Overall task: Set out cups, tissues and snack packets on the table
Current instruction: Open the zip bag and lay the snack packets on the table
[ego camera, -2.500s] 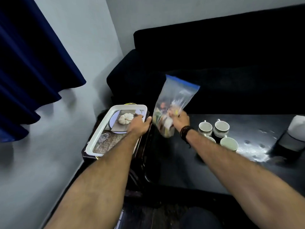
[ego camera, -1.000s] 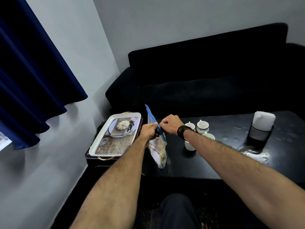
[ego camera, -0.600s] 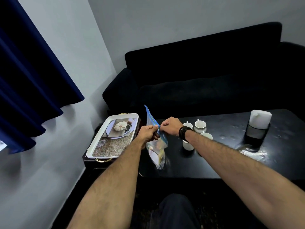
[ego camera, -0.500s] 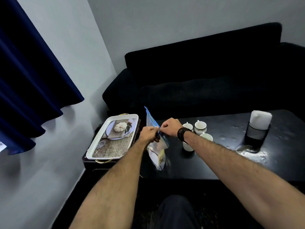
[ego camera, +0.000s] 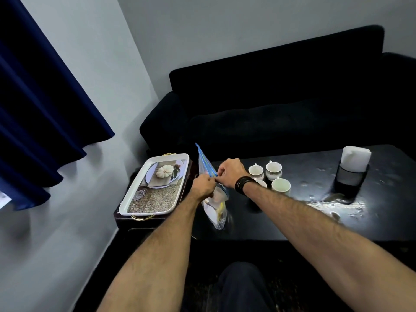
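since a moment ago both hands have barely shifted, still pinching the blue zip strip of the clear plastic bag (ego camera: 213,206) at the black table (ego camera: 315,221)'s left edge; left hand (ego camera: 202,186) and right hand (ego camera: 231,174) meet, fingers clenched on the seal. the crinkly bag hangs long-axis upright, mouth upward, snack packets blurred inside; open glossy tabletop lies before the white cups (ego camera: 270,176).

Black table (ego camera: 292,221) carries white cups (ego camera: 273,171), a tissue holder (ego camera: 352,174) and a bag's bottom (ego camera: 217,218)
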